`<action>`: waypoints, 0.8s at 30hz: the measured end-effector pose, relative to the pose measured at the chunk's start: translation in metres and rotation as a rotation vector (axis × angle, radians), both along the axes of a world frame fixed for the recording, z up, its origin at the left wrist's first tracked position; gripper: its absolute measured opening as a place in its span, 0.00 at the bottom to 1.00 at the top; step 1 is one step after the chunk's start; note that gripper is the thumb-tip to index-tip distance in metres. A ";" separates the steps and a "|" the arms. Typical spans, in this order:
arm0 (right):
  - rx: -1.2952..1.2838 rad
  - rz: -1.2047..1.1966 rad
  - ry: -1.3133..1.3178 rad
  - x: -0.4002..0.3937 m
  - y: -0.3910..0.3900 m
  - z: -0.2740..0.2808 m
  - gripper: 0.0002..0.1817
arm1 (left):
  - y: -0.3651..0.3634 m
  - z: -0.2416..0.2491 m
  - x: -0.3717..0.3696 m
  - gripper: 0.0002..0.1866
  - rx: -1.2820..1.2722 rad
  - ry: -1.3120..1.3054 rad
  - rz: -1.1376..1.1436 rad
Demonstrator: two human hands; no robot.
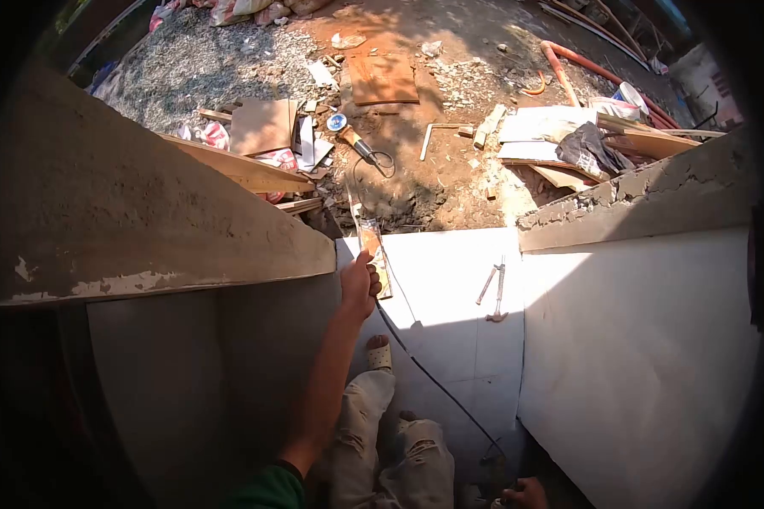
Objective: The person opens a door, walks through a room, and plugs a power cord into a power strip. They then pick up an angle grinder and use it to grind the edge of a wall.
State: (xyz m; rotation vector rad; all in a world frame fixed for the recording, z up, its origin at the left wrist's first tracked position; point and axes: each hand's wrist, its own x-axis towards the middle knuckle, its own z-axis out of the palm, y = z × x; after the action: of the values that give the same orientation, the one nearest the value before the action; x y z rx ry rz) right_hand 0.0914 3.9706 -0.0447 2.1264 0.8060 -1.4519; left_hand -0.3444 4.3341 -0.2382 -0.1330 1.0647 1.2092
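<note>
My left hand (pixel 359 282) reaches forward over the sunlit white tiled floor (pixel 446 276), its fingers closed round a narrow rectangular piece with orange and grey patches (pixel 372 240). I cannot make out what kind of thing that piece is. Low in the view, by the right wall, my right hand (pixel 530 493) is in shadow with its fingers curled on something dark and small. A black cable (pixel 437 383) runs across the tiles between the two hands. A hammer (pixel 499 297) lies on the floor beside a thin metal tool (pixel 486 285).
On the dirt outside lies an angle grinder (pixel 348 133) with its cord. Board scraps (pixel 259 127) are heaped at left, more boards (pixel 547 127) at right. Beyond are gravel (pixel 195 72) and orange pipes (pixel 560 72). Low walls (pixel 161 204) flank the tiled passage; my feet stand on it.
</note>
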 end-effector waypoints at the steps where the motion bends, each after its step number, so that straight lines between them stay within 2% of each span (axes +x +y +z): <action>1: 0.139 0.010 0.116 -0.009 0.035 0.002 0.16 | 0.017 0.000 0.004 0.15 0.013 0.211 -0.120; 2: 0.278 0.019 0.231 -0.020 0.071 0.003 0.24 | 0.032 0.001 0.011 0.14 0.028 0.419 -0.243; 3: 0.377 0.000 0.178 -0.030 0.107 0.000 0.22 | 0.044 -0.004 0.021 0.14 0.095 0.660 -0.292; 4: 0.481 -0.017 0.128 -0.042 0.147 -0.007 0.21 | 0.055 0.016 0.032 0.14 0.097 0.831 -0.385; 6: 0.527 -0.311 0.184 -0.064 0.238 -0.027 0.15 | 0.064 -0.004 0.054 0.14 0.170 0.970 -0.477; 7: 0.657 -0.404 0.310 -0.064 0.273 -0.062 0.13 | 0.070 0.000 0.066 0.14 0.328 1.139 -0.456; 8: 0.694 -0.448 0.317 -0.078 0.321 -0.084 0.13 | 0.075 0.005 0.077 0.14 0.488 1.303 -0.432; 9: 0.585 -0.576 0.386 -0.095 0.375 -0.101 0.15 | 0.082 0.003 0.083 0.15 0.405 1.224 -0.630; 10: 0.613 -0.681 0.605 -0.105 0.416 -0.141 0.19 | 0.093 -0.001 0.086 0.17 0.318 1.134 -0.823; 12: 0.456 -0.703 0.732 -0.141 0.504 -0.209 0.21 | 0.132 0.004 0.085 0.17 0.292 1.063 -1.145; 14: 0.280 -0.848 0.910 -0.175 0.556 -0.282 0.19 | 0.158 -0.029 0.082 0.15 0.381 0.964 -1.387; 16: 0.073 -0.515 0.906 -0.190 0.597 -0.344 0.21 | 0.180 -0.078 0.075 0.16 0.401 0.940 -1.387; 17: 0.125 -0.474 0.925 -0.194 0.605 -0.367 0.17 | 0.204 -0.100 0.058 0.16 0.398 0.765 -1.476; 18: 0.096 -0.483 0.914 -0.192 0.608 -0.383 0.17 | 0.227 -0.119 0.041 0.19 0.393 0.584 -1.554; 19: 0.148 -0.238 0.787 -0.188 0.611 -0.393 0.15 | 0.247 -0.146 0.029 0.23 0.136 0.425 -1.291; 20: 0.202 0.008 0.657 -0.184 0.615 -0.399 0.13 | 0.271 -0.177 0.020 0.20 -0.005 0.399 -0.997; 21: 0.210 0.071 0.609 -0.183 0.621 -0.392 0.10 | 0.302 -0.205 0.012 0.18 -0.079 0.502 -0.772; 22: 0.200 0.067 0.604 -0.173 0.615 -0.404 0.10 | 0.319 -0.261 0.003 0.16 -0.137 0.600 -0.611; 23: 0.307 0.103 0.630 -0.158 0.603 -0.415 0.10 | 0.342 -0.295 -0.003 0.13 -0.079 0.602 -0.470; 24: 0.412 0.136 0.652 -0.146 0.594 -0.425 0.10 | 0.357 -0.354 -0.011 0.14 -0.104 0.652 -0.405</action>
State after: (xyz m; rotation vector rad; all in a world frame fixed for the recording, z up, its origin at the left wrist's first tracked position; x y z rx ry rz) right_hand -0.0546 4.5650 -0.4697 1.7960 1.5663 -2.0740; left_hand -0.3559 4.6911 -0.5921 0.4094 1.6271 0.8352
